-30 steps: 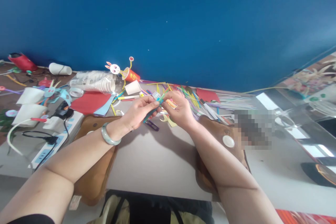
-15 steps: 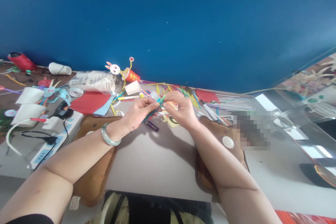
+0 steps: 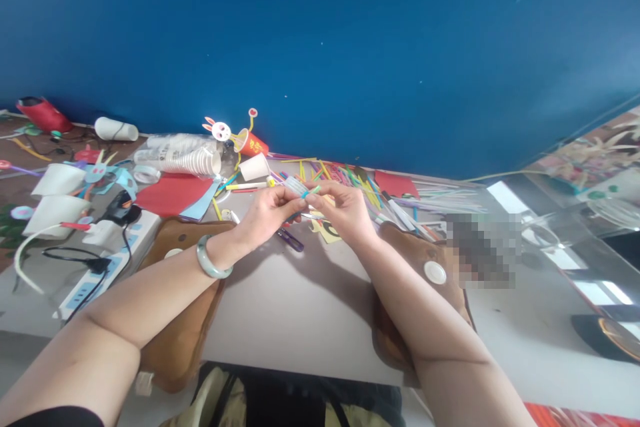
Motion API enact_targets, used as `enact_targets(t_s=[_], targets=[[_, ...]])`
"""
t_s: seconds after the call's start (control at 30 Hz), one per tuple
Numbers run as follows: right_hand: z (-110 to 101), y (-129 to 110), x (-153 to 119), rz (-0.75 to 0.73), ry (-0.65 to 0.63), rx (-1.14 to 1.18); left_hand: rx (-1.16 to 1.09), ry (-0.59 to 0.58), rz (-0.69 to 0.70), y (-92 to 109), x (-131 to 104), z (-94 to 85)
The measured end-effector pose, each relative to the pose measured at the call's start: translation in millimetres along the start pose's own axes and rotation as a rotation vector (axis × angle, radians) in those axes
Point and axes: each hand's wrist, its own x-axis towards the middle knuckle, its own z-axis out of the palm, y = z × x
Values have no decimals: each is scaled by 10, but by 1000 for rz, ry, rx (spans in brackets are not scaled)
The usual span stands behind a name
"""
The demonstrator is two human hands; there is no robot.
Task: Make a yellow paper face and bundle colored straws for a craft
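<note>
My left hand is closed, fingertips pinching a blue straw. From the other side my right hand pinches a short green straw piece, its fingertips almost touching those of my left. The two pieces meet between the hands; whether one sits inside the other is too small to tell. Just behind the fingers lies a clear plastic tub or tape-like item, partly covered. A dark purple pen-like tool rests on the table below my left hand.
Loose coloured straws spread along the blue wall. Stacked paper cups, red paper and a rabbit-decorated orange cup stand at back left. A power strip lies left. Brown cushions lie beneath my forearms.
My hands have shifted slightly, and the blue and green pieces now lie flatter between the fingertips. Less of the blue straw shows below my left hand. The view has moved a little.
</note>
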Motion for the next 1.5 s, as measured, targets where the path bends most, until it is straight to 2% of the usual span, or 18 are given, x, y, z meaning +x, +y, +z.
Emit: enact_targets(t_s=[0.13, 0.33, 0.5, 0.7, 0.93, 1.1, 1.27, 1.5], targets=[[17, -32, -21, 55, 13, 26, -30, -5, -54, -49, 13, -9], [53, -18, -24, 123, 50, 60, -211, 31, -193, -49, 32, 17], [73, 3, -11, 180, 70, 81, -262, 8, -231, -37, 39, 7], [85, 39, 3, 153, 79, 106, -304, -9, -320, -72, 63, -4], [53, 45, 11, 124, 39, 121, -222, 34, -271, -34, 43, -14], [5, 37, 16, 109, 4, 84, -165, 4, -216, -100, 56, -54], [5, 38, 21, 142, -18, 135, -229, -31, -263, -155, 78, -59], [12, 71, 21, 166, -29, 150, -243, -57, -283, -132, 82, -43]])
